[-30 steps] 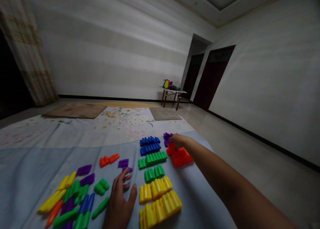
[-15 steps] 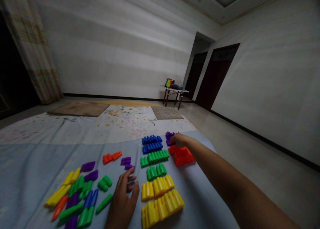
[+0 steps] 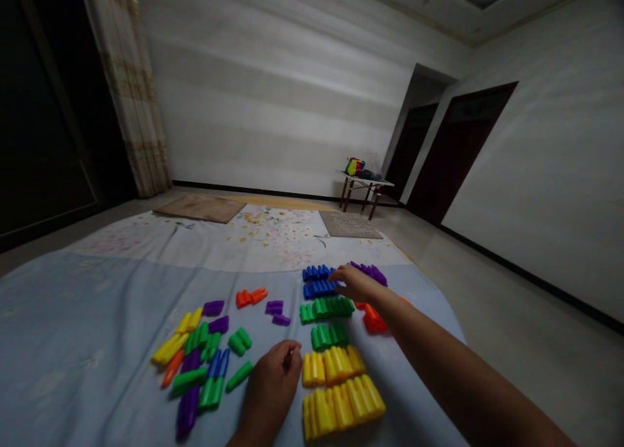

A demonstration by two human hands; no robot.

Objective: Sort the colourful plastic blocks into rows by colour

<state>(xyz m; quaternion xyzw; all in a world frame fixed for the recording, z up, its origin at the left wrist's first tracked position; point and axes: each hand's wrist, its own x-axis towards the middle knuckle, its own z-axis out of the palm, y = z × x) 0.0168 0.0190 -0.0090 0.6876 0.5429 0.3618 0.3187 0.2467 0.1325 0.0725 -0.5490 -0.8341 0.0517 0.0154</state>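
My right hand reaches over the right end of the blue pieces, fingers apart, with nothing seen in it. Behind it lie purple pieces, and orange pieces are partly hidden under my forearm. Green rows and yellow rows line up nearer to me. My left hand is curled beside the left end of the yellow rows; what its fingers hold, if anything, is too small to make out. A single green piece lies just left of it.
Loose mixed pieces, including a purple stick and orange pieces, lie at the left on the blue cloth. Two flat boards, one brown and one grey, rest at the far edge. A small table stands beyond.
The view has turned left. My right hand has moved from the purple pieces to the blue ones. My left hand has moved right and toward me, from the loose purple pieces, and its fingers have curled in.
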